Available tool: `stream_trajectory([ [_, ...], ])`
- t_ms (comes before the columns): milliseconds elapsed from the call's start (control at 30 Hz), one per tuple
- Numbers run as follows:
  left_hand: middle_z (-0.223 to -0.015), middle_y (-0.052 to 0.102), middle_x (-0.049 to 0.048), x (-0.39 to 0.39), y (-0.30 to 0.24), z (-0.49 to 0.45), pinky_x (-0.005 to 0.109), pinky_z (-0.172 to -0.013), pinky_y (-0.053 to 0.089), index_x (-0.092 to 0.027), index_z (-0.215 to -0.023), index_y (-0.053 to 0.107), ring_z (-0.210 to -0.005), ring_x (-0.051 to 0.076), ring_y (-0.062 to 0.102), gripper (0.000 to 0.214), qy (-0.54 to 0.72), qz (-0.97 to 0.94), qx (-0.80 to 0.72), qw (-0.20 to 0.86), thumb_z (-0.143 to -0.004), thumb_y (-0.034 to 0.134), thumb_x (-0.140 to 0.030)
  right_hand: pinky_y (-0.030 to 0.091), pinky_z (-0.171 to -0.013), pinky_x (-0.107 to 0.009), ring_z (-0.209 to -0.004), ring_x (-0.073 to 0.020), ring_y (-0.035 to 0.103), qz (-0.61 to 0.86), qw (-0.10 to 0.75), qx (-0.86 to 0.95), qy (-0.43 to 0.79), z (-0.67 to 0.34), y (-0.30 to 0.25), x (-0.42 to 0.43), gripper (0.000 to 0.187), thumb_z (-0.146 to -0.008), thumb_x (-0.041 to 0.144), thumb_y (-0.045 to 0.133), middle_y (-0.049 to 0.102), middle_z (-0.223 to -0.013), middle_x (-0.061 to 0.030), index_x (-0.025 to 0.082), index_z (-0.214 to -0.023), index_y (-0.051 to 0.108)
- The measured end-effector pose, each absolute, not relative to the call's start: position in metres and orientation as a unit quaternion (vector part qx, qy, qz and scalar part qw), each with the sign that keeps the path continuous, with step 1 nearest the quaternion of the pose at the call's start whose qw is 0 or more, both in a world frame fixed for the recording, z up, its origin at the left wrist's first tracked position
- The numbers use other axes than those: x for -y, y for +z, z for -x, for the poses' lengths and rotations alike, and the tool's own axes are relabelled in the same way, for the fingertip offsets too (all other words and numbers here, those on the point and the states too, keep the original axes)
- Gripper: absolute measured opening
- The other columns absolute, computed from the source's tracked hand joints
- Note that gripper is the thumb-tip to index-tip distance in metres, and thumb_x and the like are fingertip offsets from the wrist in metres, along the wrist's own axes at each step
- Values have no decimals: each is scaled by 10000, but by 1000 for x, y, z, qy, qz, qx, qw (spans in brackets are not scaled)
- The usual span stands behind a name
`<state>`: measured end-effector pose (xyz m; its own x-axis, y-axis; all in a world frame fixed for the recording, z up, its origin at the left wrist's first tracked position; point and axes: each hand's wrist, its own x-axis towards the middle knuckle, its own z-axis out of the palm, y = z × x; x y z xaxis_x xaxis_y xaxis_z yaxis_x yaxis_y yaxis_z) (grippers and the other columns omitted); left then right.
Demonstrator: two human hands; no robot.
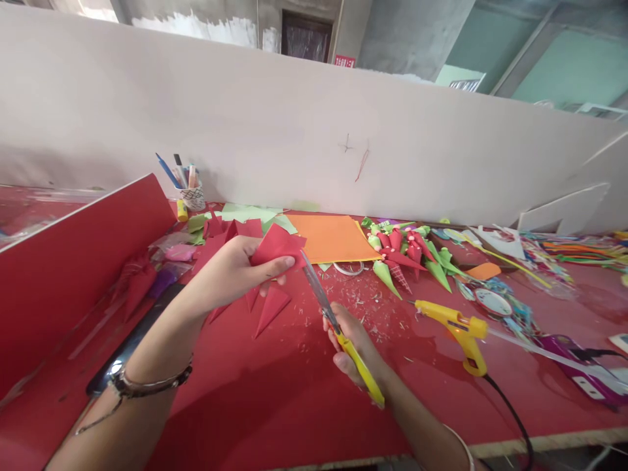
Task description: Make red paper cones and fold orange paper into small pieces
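My left hand (230, 271) is closed on a piece of red paper (277, 247), thumb on top, holding it above the red table (275, 399). My right hand (350, 343) grips yellow-handled scissors (333, 324); their blades point up and left and meet the paper's right edge. Below the held paper, red paper triangles (269, 309) lie on the table among small paper scraps.
An orange sheet (331, 237) lies behind the hands, with green and red paper cones (405, 255) to its right. A yellow glue gun (458, 330) with a black cord stands at right. A cup of pens (189, 190) sits by the back wall. A red board (73, 261) leans at left.
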<state>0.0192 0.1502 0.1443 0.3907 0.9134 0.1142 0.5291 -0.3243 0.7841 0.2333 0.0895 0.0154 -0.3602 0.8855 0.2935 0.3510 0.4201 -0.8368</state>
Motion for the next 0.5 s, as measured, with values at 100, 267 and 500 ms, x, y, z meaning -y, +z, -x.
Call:
stream_trajectory([
  [100,-415,511,-46,-151,143,-19,143,-387,344,-154,-556,569,-387,43,450,341,265,-766,-476,341,-764,541,-423,293,-513,-266,-608,-121,319,409,389,740,366,-233,15,-90,568,-692,752,320,340,-719,10,204,-828,382],
  [267,-432,520,-38,-152,138,-19,147,-367,329,-159,-611,595,-394,51,454,325,231,-773,-471,355,-759,537,-442,292,-518,-270,-603,-121,329,406,383,743,369,-233,17,-90,554,-703,745,314,352,-722,9,209,-823,380],
  [500,-441,520,-43,-154,136,-21,137,-362,344,-167,-680,632,-377,45,451,299,232,-772,-459,372,-764,533,-437,304,-519,-269,-620,-125,346,404,372,749,370,-234,17,-91,549,-713,736,306,362,-748,1,205,-830,380],
])
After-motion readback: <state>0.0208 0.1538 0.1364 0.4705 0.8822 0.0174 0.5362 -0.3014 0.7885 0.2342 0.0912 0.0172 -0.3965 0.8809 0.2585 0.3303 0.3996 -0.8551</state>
